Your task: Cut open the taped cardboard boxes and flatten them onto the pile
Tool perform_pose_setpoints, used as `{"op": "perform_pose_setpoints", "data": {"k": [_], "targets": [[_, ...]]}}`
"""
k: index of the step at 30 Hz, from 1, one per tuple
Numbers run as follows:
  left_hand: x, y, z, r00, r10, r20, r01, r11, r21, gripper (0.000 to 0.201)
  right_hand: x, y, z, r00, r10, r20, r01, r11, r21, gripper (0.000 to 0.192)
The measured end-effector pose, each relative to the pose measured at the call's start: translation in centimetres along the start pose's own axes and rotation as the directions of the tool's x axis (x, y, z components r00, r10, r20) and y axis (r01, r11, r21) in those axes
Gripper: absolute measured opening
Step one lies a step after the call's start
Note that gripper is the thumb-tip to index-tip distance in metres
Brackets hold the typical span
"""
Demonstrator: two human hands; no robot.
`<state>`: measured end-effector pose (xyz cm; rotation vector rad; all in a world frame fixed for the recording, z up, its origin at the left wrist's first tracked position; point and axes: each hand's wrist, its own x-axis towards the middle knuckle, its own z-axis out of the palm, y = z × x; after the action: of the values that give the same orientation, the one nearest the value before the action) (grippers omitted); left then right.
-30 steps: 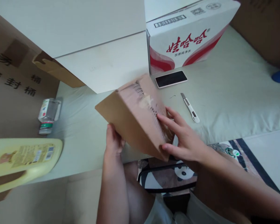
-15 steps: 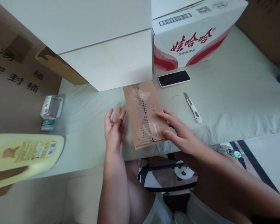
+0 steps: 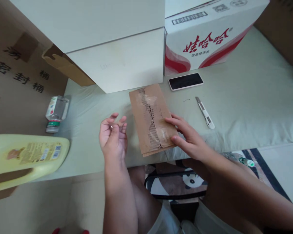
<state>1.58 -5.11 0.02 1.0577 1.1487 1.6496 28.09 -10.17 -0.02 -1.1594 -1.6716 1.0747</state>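
Two hands are in my view. My left hand (image 3: pixel 113 135) is to the left of the cardboard box (image 3: pixel 153 119) and apart from it, fingers half curled and thumb bent in toward them; I cannot tell whether something small is pinched there. My right hand (image 3: pixel 188 136) is half open, fingertips and thumb touching the box's right edge toward the near corner; I cannot tell whether it grips. The box lies on the green sheet (image 3: pixel 249 97), taped side up. To its right I see a box cutter (image 3: pixel 205 112), blade pointing far, and farther back a phone (image 3: pixel 186 81) lying in front of a white carton (image 3: pixel 210 55) with red lettering. At left, a clear bottle (image 3: pixel 56 112) lies near a yellow jug (image 3: pixel 42 146).
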Motion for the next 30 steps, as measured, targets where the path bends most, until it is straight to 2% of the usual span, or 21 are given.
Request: {"op": "perform_pose_setpoints", "data": {"k": [2, 5, 9, 16, 20, 23, 26, 28, 30], "targets": [[-0.6, 1.3, 0.7, 0.998, 0.068, -0.010, -0.068, 0.998, 0.008, 0.033, 0.2, 0.1, 0.3, 1.000, -0.007, -0.010, 0.007, 1.000, 0.014, 0.051], [-1.4, 3.0, 2.1, 0.990, 0.140, 0.036, -0.141, 0.989, 0.037, 0.031, 0.6, 0.2, 0.6, 1.000, -0.009, -0.011, 0.010, 0.999, 0.047, 0.049], [-1.8, 3.9, 3.4, 0.981, 0.181, 0.063, -0.188, 0.975, 0.116, 0.032, 1.2, 0.4, 0.8, 1.000, -0.028, 0.009, 0.027, 0.997, 0.067, 0.050], [-1.0, 3.8, 4.6, 0.991, 0.114, -0.072, -0.090, 0.956, 0.281, 0.028, 1.7, 0.4, 0.7, 0.996, -0.082, 0.019, 0.080, 0.995, 0.064, 0.050], [-0.9, 5.3, 6.0, 0.999, 0.027, -0.035, -0.010, 0.918, 0.396, 0.026, 1.9, 0.1, 0.8, 0.996, -0.085, 0.023, 0.084, 0.994, 0.064, 0.051], [-0.7, 6.1, 7.4, 0.995, -0.084, 0.051, 0.045, 0.854, 0.518, 0.024, 2.1, 0.0, 0.9, 0.996, -0.087, 0.033, 0.084, 0.993, 0.082, 0.052], [-0.5, 6.0, 8.3, 0.979, -0.175, 0.106, 0.061, 0.743, 0.666, 0.019, 2.4, 0.0, 1.0, 0.996, -0.086, 0.038, 0.083, 0.993, 0.084, 0.051], [-0.3, 5.7, 8.3, 0.978, -0.175, 0.114, 0.031, 0.664, 0.747, 0.022, 2.5, 0.1, 1.0, 0.996, -0.082, 0.040, 0.078, 0.994, 0.078, 0.051], [0.0, 5.4, 7.8, 0.984, -0.125, 0.129, -0.036, 0.566, 0.823, 0.030, 2.6, 0.1, 1.1, 0.996, -0.081, 0.045, 0.078, 0.994, 0.076, 0.050]]}}
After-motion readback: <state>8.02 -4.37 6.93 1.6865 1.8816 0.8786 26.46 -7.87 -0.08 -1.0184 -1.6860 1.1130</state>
